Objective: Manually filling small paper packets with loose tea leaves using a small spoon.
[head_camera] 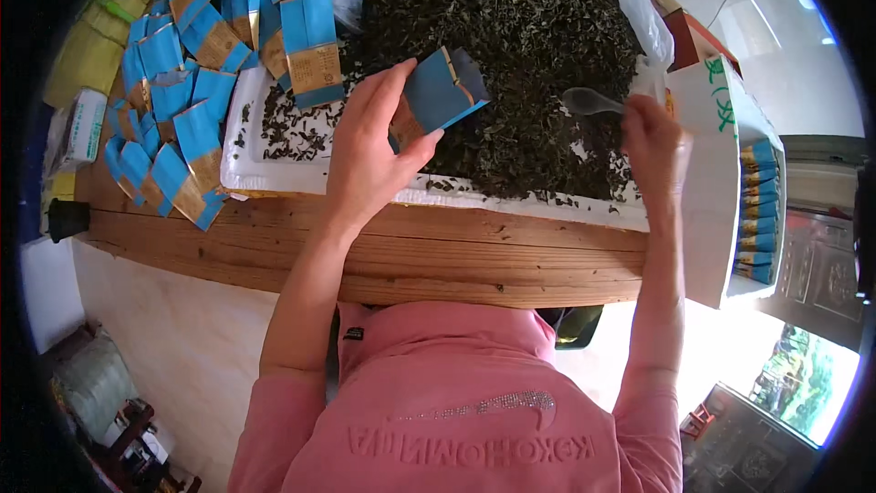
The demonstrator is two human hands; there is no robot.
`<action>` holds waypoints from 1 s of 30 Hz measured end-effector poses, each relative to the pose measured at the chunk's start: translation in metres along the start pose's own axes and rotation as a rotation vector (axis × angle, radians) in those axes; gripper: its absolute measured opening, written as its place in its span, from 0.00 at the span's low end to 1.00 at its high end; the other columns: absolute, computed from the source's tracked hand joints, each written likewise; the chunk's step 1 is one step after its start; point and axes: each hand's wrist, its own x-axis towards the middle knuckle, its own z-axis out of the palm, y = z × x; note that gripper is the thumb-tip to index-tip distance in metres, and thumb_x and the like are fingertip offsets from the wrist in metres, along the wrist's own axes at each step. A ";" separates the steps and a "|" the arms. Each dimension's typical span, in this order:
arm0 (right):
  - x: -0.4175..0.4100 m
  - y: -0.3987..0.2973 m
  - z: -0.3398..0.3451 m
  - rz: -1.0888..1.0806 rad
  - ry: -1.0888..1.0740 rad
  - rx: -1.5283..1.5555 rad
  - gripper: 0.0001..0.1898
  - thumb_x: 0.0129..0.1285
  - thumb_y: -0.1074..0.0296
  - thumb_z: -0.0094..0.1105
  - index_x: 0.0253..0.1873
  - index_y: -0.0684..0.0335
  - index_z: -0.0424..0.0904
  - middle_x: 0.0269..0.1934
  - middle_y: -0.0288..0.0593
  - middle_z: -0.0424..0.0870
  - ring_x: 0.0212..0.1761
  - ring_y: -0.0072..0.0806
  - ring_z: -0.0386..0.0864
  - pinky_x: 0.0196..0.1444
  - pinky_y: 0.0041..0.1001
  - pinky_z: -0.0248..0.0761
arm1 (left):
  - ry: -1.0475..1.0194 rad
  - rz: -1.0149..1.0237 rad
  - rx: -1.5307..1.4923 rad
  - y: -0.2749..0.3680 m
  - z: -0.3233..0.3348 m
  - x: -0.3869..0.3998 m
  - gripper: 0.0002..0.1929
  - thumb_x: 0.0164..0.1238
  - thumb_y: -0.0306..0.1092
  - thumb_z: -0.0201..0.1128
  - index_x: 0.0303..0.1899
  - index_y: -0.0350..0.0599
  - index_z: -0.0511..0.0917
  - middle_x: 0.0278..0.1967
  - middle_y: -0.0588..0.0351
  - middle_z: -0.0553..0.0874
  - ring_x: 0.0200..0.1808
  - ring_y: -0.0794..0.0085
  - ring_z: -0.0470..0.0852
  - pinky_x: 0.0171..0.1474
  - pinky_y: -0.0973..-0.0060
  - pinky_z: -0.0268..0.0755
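My left hand grips a blue and brown paper pouch, tilted so its opened top edge points to the upper right. In my right hand is a translucent plastic spoon, its bowl pointing left over the leaves. Beneath both hands spreads a heap of dark dried leaves, which looks like loose tea, in a white foam tray. Scattered bits of leaf lie on the bare left part of the tray. The inside of the pouch is mostly hidden.
Many blue and brown pouches are piled at the left, some over the tray's rim. A white carton holding a row of pouches stands at the right. Clear plastic film drapes along the tray. The wooden table's front edge runs before me.
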 end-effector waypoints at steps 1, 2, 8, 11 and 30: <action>0.002 0.002 0.006 -0.020 -0.026 -0.052 0.08 0.65 0.72 0.56 0.45 0.69 0.81 0.26 0.37 0.82 0.23 0.17 0.77 0.27 0.19 0.69 | -0.001 0.003 0.001 0.000 -0.001 0.000 0.34 0.48 0.25 0.73 0.61 0.40 0.70 0.52 0.49 0.77 0.45 0.62 0.79 0.50 0.68 0.74; 0.001 -0.002 0.015 0.080 -0.100 0.141 0.09 0.65 0.72 0.57 0.45 0.70 0.81 0.26 0.37 0.82 0.22 0.18 0.77 0.26 0.19 0.69 | -0.022 -0.042 -0.011 0.002 -0.003 0.000 0.34 0.48 0.25 0.73 0.61 0.40 0.70 0.53 0.49 0.76 0.46 0.62 0.79 0.50 0.68 0.74; 0.017 -0.018 0.050 0.361 -0.286 0.784 0.10 0.64 0.72 0.57 0.45 0.73 0.79 0.27 0.43 0.81 0.20 0.24 0.76 0.26 0.22 0.71 | -0.036 -0.068 -0.027 0.003 -0.001 0.001 0.34 0.49 0.26 0.72 0.61 0.40 0.70 0.53 0.49 0.76 0.47 0.61 0.79 0.51 0.68 0.74; 0.022 -0.018 0.041 0.397 -0.309 0.824 0.10 0.63 0.73 0.57 0.44 0.74 0.79 0.27 0.43 0.81 0.20 0.24 0.76 0.26 0.21 0.70 | -0.021 -0.047 -0.007 0.000 -0.002 0.000 0.34 0.49 0.25 0.72 0.61 0.41 0.70 0.50 0.51 0.77 0.45 0.65 0.79 0.48 0.71 0.73; 0.000 -0.114 0.035 -0.558 -0.077 0.236 0.10 0.59 0.81 0.60 0.45 0.65 0.81 0.28 0.38 0.82 0.23 0.20 0.78 0.25 0.22 0.72 | -0.037 -0.041 -0.039 -0.001 -0.003 -0.001 0.35 0.50 0.26 0.72 0.63 0.43 0.69 0.54 0.49 0.76 0.50 0.59 0.79 0.50 0.66 0.74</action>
